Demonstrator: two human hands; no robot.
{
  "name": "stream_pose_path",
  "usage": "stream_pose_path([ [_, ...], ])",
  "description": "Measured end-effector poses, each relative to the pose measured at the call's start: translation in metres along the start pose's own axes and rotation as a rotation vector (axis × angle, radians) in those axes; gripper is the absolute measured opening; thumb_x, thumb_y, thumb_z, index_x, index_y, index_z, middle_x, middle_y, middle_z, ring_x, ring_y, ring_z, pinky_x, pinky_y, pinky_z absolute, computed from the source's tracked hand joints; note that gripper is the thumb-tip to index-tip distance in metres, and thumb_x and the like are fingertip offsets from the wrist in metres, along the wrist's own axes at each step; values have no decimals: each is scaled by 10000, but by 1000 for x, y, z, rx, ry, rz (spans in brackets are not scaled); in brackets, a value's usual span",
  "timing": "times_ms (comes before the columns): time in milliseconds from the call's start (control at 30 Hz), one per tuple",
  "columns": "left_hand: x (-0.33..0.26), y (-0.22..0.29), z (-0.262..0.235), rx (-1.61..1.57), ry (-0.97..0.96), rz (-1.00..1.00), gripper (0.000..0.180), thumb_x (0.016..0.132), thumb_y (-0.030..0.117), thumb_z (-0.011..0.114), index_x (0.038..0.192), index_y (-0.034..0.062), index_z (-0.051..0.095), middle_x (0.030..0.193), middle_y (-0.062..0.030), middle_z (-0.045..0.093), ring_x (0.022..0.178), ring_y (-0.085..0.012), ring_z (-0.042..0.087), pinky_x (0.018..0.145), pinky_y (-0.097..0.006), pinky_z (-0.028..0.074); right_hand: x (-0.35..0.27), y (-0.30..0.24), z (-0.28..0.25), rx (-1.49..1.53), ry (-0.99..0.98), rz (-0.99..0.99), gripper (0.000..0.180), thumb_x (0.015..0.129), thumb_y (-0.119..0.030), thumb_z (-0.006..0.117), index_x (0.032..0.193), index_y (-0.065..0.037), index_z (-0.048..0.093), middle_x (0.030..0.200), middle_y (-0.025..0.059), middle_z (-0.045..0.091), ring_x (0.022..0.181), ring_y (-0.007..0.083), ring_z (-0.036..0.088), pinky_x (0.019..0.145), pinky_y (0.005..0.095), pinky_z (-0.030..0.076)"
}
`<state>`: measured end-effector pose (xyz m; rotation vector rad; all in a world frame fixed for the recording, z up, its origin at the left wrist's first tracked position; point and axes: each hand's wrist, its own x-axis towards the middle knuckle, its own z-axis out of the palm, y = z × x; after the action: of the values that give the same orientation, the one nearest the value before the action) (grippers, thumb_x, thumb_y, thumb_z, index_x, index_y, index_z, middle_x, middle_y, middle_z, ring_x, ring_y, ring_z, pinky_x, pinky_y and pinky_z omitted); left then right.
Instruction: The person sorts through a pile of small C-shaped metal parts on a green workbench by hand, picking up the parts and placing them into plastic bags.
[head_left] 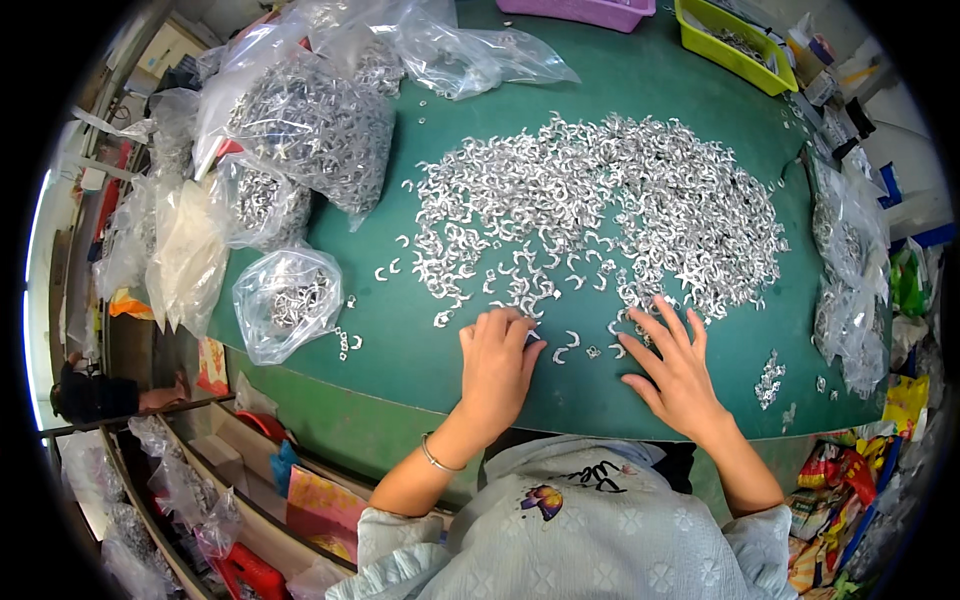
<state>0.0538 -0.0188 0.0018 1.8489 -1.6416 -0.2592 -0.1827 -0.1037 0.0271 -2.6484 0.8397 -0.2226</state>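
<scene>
A wide heap of small silver crescent-shaped metal pieces (520, 200) covers the middle of the green table, with a few loose ones along its near side. My left hand (497, 365) rests at the heap's near left edge, its fingers curled together and the thumb close to the index finger. A bit of silver shows at those fingertips, too small to name. To its right, my right hand (680, 375) lies with fingers spread, their tips touching pieces at the near edge of the heap. Between the hands lie several loose crescents and a small openwork square piece (593, 352).
Large clear bags of metal pieces (310, 120) stand at the back left, with a smaller open bag (290, 305) nearer. A purple tray (590, 12) and a yellow-green tray (740, 55) sit at the far edge. More bags (850, 290) line the right edge, near a small cluster of pieces (770, 380).
</scene>
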Motion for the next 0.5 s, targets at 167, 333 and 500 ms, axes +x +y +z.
stream_pose_path([
  [167,2,0,3,-30,-13,0,327,747,15,715,1049,81,607,981,-54,593,930,-249,557,809,-382,363,7,-5,3,87,38,-19,404,778,-153,729,1159,-65,630,1396,131,452,1376,377,322,1087,576,208],
  [333,1,0,1,-114,-24,-5,336,766,0,691,1077,77,593,958,-61,574,926,-251,556,814,-382,362,5,-7,8,133,91,-31,379,766,-111,723,1129,-40,640,1356,157,476,1340,399,357,1066,559,252],
  [500,-10,-5,3,-237,-37,40,310,803,-30,645,1089,72,583,972,-86,552,895,-279,549,797,-373,377,4,-17,15,192,119,-51,355,747,-69,718,1093,-26,654,1313,167,505,1300,403,396,1040,533,298],
])
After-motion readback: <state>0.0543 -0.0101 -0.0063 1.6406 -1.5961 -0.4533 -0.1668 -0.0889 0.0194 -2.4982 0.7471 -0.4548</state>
